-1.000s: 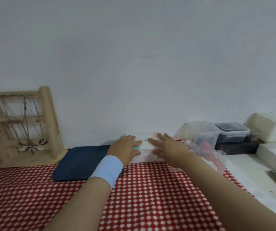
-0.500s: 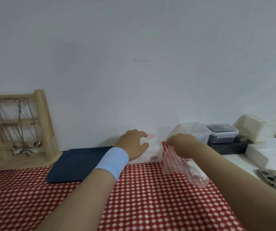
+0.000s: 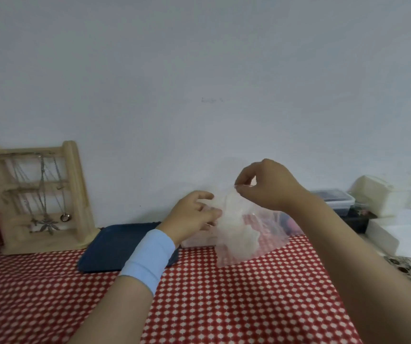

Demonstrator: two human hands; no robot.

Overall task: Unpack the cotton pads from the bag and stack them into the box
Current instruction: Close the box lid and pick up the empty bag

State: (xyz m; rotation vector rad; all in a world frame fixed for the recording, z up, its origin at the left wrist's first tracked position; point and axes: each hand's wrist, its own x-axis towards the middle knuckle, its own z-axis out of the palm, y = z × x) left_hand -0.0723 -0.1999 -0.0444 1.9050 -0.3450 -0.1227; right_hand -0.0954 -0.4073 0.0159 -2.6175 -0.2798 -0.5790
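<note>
A clear plastic bag (image 3: 249, 232) hangs above the red checked cloth, with white cotton pads (image 3: 236, 234) blurred inside it. My right hand (image 3: 266, 184) pinches the bag's top edge and holds it up. My left hand (image 3: 194, 214), with a light blue wristband, has its fingers curled at the bag's left side near the opening; whether it grips the plastic is unclear. A small white box (image 3: 199, 240) sits on the cloth by the wall, mostly hidden behind my left hand and the bag.
A dark blue tray (image 3: 117, 247) lies left of the box. A wooden jewellery stand (image 3: 38, 194) with necklaces stands at far left. Plastic containers (image 3: 336, 199) and white boxes (image 3: 398, 232) crowd the right side. The red checked tablecloth (image 3: 224, 294) covers the table.
My right hand has lifted the bag up off the cloth. My left hand has left the white box and come to the bag's left side.
</note>
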